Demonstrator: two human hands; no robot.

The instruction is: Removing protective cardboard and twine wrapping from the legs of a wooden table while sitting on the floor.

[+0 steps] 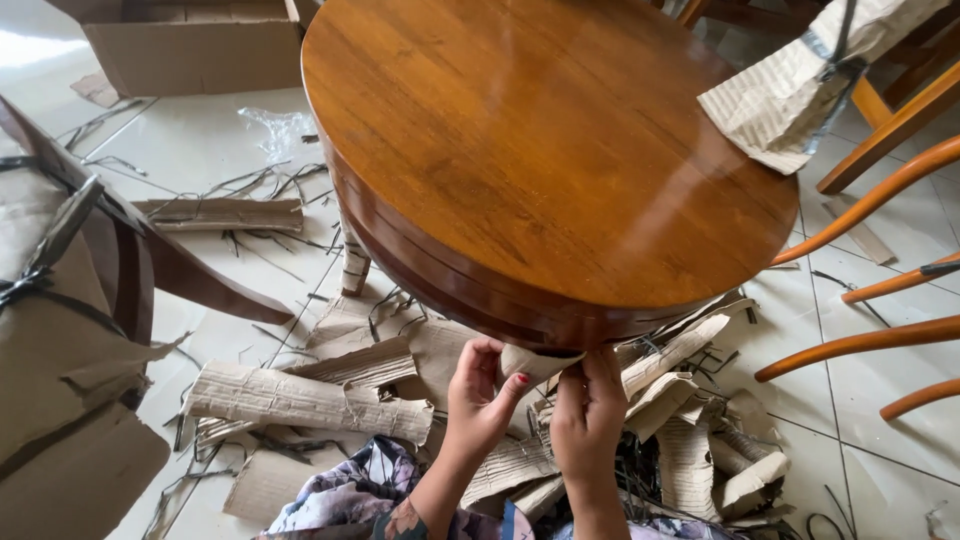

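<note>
Cardboard wrapping (535, 362) is what both hands are on right now, a torn beige piece tucked just under the near edge of the round wooden table (540, 150). The left hand (478, 398) has its thumb and fingers pinched on the left end of the piece, and the right hand (588, 410) is closed on the right end, so each grip is tight on the same scrap.

Looks like most of the stripping is done, judging by the mess: the tabletop is completely bare and shiny, and the tiled floor (200, 140) is littered with corrugated strips (300, 398) and cut black straps (265, 182). What's left seems to be this last bit under the rim, plus whatever's on the legs, which I can't really see.

Around it: a still-wrapped piece of furniture (60, 330) on the left, an open carton (190, 45) up top, orange wooden chairs (880, 200) on the right, one with wrapping (790, 95) hanging off. The scrap pile crowds the floor right below the hands.
</note>
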